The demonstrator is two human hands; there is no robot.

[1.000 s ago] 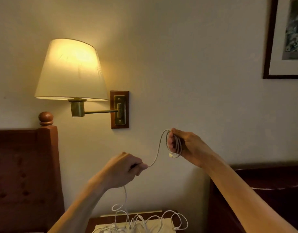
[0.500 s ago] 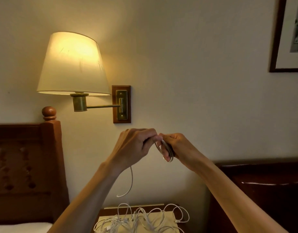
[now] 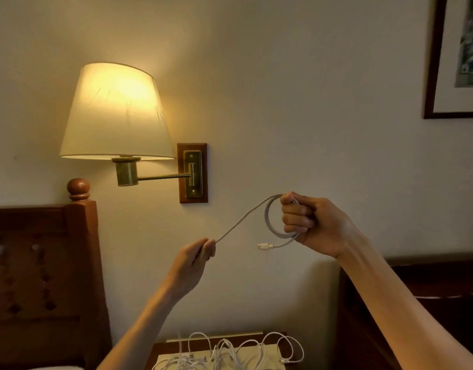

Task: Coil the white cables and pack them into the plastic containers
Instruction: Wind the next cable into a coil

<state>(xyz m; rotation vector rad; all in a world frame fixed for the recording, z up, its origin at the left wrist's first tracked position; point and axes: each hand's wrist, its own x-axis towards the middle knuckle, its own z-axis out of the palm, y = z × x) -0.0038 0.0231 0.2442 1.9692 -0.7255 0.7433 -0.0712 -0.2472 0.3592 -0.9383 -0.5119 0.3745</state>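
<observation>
A thin white charging cable [image 3: 246, 218] is held up in front of the wall, between the two hands. Several loops of it are gathered in the right hand [image 3: 314, 227], whose fingers [image 3: 294, 217] are curled tightly round the bundle; the loops hang as an upright oval just beyond the knuckles, and a short tail ending in a small white plug [image 3: 264, 246] sticks out sideways below those fingers, pointing towards the other hand. From the top of the coil a free run of cable slopes downward and leftward to the left hand [image 3: 196, 259], where it is pinched between thumb and fingertips [image 3: 211, 248], the remaining fingers being loosely folded. The long axis of this run thus lies on a diagonal, high at the right fingers and low at the left. The coil is judged only partly wound, and the next loop is likely to be formed by carrying the pinched length up and across to the right fingers. Well below both hands, a loose tangle of further white cables [image 3: 230, 352] lies on a pale sheet on the dark wooden nightstand [image 3: 160, 351]. No plastic containers can be seen.
</observation>
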